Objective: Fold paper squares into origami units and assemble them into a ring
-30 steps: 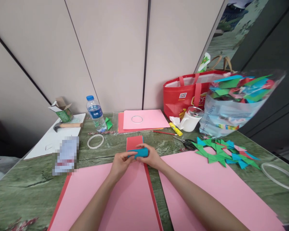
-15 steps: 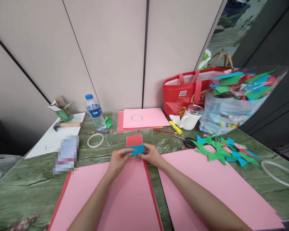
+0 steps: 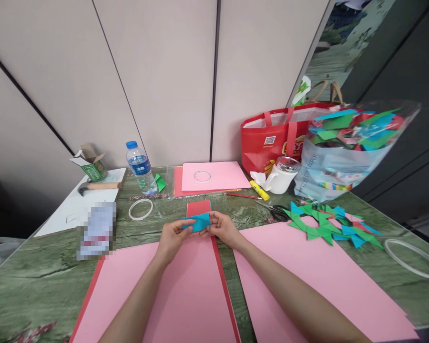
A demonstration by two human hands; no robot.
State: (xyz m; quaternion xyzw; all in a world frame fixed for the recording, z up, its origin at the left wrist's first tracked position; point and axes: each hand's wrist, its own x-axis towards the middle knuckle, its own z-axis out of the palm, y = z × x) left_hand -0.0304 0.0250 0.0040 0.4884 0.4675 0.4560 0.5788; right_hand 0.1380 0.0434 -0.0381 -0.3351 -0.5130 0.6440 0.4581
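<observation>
A small folded piece of blue paper point(image 3: 199, 222) is held between both hands, above the far edge of the left pink sheet point(image 3: 189, 286). My left hand point(image 3: 173, 238) pinches its left end between thumb and fingers. At the right end, the thumb and fingers of my right hand point(image 3: 224, 228) close on it. Just behind the blue paper lies a stack of small red paper point(image 3: 199, 208), its near part hidden by the hands. Some blue shows at that stack's right edge.
Right of the hands lie more pink sheets point(image 3: 307, 276), scissors point(image 3: 277, 212) and folded paper stars point(image 3: 316, 224). Behind stand a white mug point(image 3: 281, 177), a red bag point(image 3: 257, 147) and a water bottle point(image 3: 141, 169). A tape roll point(image 3: 140, 209) and a hammer point(image 3: 100, 186) lie left.
The blue paper was turned in the fingers, showing a wider face half a second ago and a narrower, tilted strip now. Both hands shifted slightly and kept hold of it.
</observation>
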